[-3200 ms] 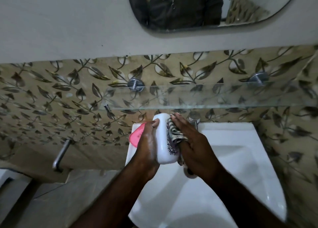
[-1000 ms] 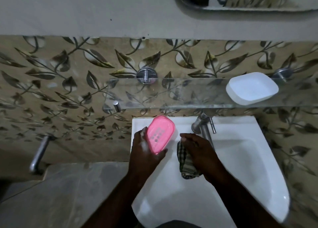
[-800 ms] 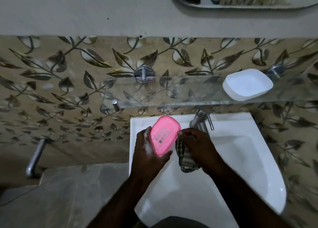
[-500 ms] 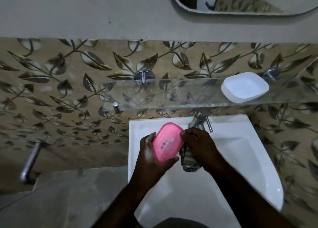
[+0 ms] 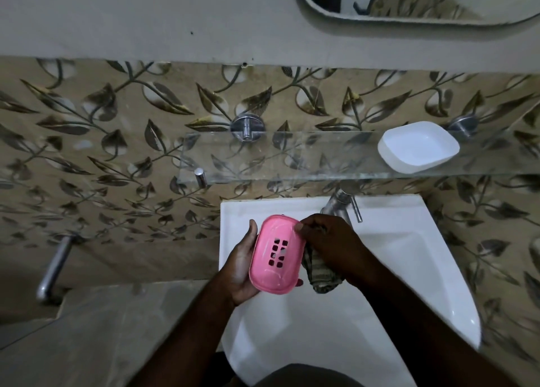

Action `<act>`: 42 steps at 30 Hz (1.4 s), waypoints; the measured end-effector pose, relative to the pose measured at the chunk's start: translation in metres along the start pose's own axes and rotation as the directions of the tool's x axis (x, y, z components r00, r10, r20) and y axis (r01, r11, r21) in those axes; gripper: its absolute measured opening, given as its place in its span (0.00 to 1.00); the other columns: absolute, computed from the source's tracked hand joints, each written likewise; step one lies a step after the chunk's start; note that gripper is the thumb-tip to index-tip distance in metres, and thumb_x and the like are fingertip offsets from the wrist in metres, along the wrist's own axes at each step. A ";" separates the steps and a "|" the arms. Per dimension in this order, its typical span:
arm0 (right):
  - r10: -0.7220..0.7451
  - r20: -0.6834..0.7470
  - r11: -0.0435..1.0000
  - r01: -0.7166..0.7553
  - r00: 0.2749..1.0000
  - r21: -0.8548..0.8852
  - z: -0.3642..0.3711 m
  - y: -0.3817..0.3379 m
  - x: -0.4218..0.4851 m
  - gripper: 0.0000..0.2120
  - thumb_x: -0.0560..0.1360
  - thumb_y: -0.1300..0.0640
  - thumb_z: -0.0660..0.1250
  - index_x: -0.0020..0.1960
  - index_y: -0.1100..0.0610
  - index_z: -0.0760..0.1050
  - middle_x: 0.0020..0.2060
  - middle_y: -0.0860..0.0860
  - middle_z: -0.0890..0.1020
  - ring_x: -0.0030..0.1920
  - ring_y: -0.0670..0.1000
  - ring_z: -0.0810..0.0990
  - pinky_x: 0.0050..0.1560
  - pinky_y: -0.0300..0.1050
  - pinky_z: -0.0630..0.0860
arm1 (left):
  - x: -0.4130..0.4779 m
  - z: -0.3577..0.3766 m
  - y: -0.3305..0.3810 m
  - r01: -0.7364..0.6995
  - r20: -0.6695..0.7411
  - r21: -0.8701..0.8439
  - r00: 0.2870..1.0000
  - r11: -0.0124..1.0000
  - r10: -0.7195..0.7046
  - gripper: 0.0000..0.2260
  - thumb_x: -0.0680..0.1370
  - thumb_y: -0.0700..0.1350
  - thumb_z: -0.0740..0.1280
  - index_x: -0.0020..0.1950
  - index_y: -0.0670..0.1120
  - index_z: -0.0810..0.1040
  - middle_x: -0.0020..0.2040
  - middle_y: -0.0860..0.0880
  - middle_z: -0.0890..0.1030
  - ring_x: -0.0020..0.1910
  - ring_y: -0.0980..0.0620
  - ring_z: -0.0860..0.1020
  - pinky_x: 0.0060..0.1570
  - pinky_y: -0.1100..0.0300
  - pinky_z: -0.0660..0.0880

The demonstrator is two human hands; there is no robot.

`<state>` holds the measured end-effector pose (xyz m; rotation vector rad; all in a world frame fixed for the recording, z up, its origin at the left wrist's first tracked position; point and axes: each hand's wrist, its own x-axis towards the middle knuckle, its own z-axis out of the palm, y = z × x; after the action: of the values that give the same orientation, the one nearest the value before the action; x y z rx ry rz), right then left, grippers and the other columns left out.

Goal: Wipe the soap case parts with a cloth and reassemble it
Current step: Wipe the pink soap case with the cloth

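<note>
The oval pink tray [image 5: 276, 272], pierced by 2 columns of square holes, lies tilted in the left hand [image 5: 239, 270]. A striped cloth [image 5: 321, 272] bunched in the right hand [image 5: 330, 246] touches the tray's right edge. The white shell [image 5: 418, 145] sits open side up on the glass shelf [image 5: 292, 159].

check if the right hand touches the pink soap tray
Touching. The head view shows the thumb of the right hand on the upper rim of the pink soap tray, no gap.

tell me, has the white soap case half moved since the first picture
Yes. The white half was held above the sink; now it sits up on the glass shelf, toward its right end.
</note>
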<state>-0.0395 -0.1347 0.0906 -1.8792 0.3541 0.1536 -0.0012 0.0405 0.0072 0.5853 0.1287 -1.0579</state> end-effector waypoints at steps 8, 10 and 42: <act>0.034 -0.158 0.999 -0.039 0.987 -0.030 -0.027 -0.004 0.001 0.36 0.71 0.57 0.74 0.74 0.44 0.61 0.57 0.49 0.80 0.53 0.50 0.82 0.56 0.51 0.79 | 0.004 0.005 0.001 -0.109 -0.083 -0.002 0.991 0.994 0.109 0.34 0.77 0.66 0.54 0.67 0.41 0.75 0.63 0.36 0.77 0.59 0.35 0.77 0.57 0.43 0.73; 0.058 -0.157 0.997 -0.050 0.986 0.058 -0.031 -0.009 -0.006 0.29 0.69 0.63 0.75 0.68 0.52 0.70 0.53 0.52 0.83 0.51 0.53 0.83 0.55 0.55 0.80 | 0.005 0.008 0.003 -0.114 -0.097 -0.001 0.989 0.993 0.113 0.34 0.76 0.66 0.54 0.64 0.40 0.78 0.60 0.35 0.79 0.57 0.36 0.79 0.56 0.44 0.73; -0.275 -0.243 0.953 0.230 0.930 -0.197 0.013 -0.051 -0.006 0.05 0.70 0.54 0.72 0.43 0.56 0.82 0.37 0.48 0.85 0.41 0.45 0.84 0.45 0.48 0.80 | 0.009 0.068 -0.001 -0.254 -0.146 0.042 0.955 0.966 0.257 0.25 0.79 0.58 0.59 0.68 0.42 0.75 0.64 0.39 0.78 0.61 0.42 0.77 0.65 0.46 0.71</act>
<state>-0.0278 -0.1064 0.1340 -2.0970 0.2839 -0.2572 -0.0091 -0.0014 0.0608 0.6828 0.1678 -0.7644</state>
